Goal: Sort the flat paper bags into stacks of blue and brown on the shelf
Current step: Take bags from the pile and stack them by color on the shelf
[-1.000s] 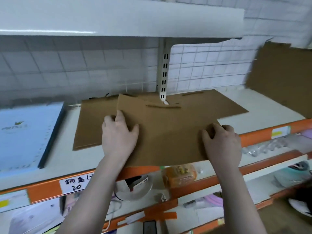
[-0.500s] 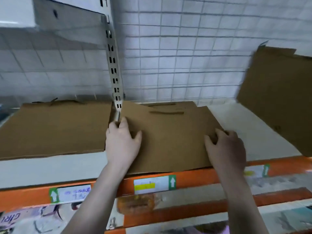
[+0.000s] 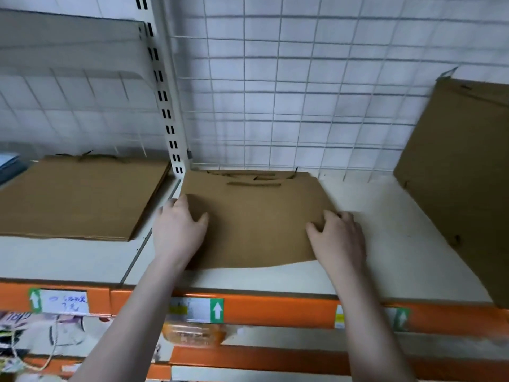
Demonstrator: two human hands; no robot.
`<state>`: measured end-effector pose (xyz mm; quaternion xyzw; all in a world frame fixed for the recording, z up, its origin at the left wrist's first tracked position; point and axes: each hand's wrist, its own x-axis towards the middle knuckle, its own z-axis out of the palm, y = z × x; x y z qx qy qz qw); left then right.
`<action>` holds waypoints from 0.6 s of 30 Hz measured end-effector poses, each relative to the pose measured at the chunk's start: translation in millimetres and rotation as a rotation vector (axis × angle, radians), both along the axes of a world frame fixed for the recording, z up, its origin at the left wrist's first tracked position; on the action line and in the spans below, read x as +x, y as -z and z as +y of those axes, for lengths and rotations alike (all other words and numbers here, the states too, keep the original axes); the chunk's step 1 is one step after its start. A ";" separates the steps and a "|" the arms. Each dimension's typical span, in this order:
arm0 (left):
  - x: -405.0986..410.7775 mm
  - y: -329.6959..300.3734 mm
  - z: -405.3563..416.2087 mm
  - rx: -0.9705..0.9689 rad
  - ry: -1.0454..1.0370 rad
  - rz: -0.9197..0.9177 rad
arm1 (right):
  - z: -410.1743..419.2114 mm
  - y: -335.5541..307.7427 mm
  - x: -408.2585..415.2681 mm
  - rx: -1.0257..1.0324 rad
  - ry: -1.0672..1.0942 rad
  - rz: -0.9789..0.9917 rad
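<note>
Brown bag (image 3: pixel 256 216) lies flat on the shelf (image 3: pixel 380 244), just right of the slotted upright (image 3: pixel 168 111), its handle end toward the wire grid (image 3: pixel 303 92) at the back. More brown edges and handles show under its far end, so it appears to top a small stack.

Left hand (image 3: pixel 179 230) rests on the bag's left edge, fingers spread along it and thumb laid on the top face. Right hand (image 3: pixel 338 238) sits at the bag's right edge, fingers bent over the side, thumb on top. The hands are well apart, one on each side. The near edge bows up a little between them; I judge the bag is being squared onto the stack, the two-sided hold keeping the floppy sheet from skewing.

Left of the upright lies a second, thicker brown stack (image 3: pixel 74 197), flat, handles to the back. Beyond it, at the frame edge, a sliver of something blue (image 3: pixel 8 166), probably the blue stack; too little shows to be sure.

Right of the bag, well apart, a large brown sheet (image 3: pixel 457 188) leans tilted against the wall.

Shelf is white with an orange front rail (image 3: pixel 275 307) carrying labels with green arrows. Wall behind is white tile. A lower shelf holds blurred packaged goods.
</note>
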<state>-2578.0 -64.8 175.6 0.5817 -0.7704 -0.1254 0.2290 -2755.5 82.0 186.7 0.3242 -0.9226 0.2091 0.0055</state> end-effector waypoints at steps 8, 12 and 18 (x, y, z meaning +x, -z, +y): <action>-8.4 8.7 -8.6 0.086 0.019 -0.080 | -10.0 5.9 -16.9 0.072 -0.048 0.019; -13.0 7.8 -20.2 0.113 0.044 -0.093 | -20.8 5.7 -21.6 0.121 -0.067 0.015; -17.7 9.5 -45.2 0.153 0.082 -0.122 | -36.4 2.0 -22.9 0.132 -0.083 -0.010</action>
